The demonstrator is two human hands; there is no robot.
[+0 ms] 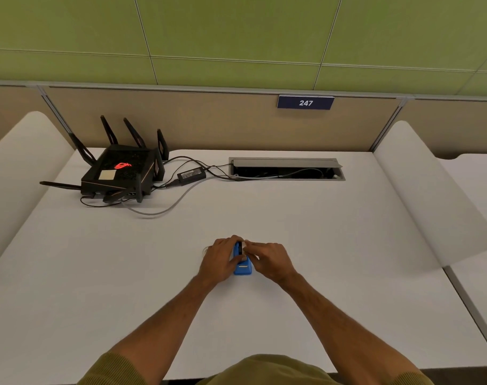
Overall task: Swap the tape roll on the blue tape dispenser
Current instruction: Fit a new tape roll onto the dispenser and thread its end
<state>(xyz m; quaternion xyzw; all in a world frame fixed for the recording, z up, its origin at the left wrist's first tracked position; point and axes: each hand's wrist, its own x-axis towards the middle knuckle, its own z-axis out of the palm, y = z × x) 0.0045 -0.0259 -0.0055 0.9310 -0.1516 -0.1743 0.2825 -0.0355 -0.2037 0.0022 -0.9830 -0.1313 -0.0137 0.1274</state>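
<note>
Desk (334,245): left hand (218,258), right hand (270,259) curl round blue dispenser (242,270).

Mostly hidden: blue tape dispenser (242,269)
The left hand (220,259) and right hand (270,259) cover its sides; what the right fingertips (247,243) pinch is too small to tell.

Left hand (218,258) and right hand (270,259) meet, fingers curled inward.

Black router (120,170) with power brick (191,175) — open cable hatch (286,168) — "247" sign (305,103).
</note>
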